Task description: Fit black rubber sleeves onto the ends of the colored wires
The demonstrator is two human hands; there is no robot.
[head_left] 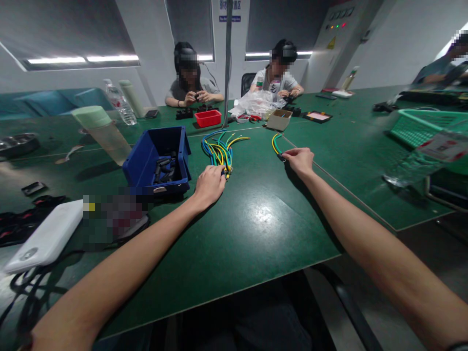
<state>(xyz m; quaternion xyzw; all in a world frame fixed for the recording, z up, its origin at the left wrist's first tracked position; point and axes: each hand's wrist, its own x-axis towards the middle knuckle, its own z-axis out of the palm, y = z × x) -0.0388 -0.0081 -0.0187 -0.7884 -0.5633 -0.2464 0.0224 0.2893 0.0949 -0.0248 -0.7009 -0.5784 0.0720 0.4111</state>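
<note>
A loose bundle of blue, yellow and green wires (218, 147) lies on the green table (256, 229). My left hand (210, 185) rests at the bundle's near end, fingers curled onto the wire tips. My right hand (300, 159) pinches the dark end of a separate yellow and green wire piece (276, 144) that curves away on the table. Left of my left hand stands a blue bin (146, 163) with several black parts inside.
A white box (47, 236) and black cables lie at the near left. A red tray (208, 118), plastic bag (256, 102) and cardboard box (280, 119) sit farther back. A green basket (420, 126) stands right. Two people work across the table; a third sits far right.
</note>
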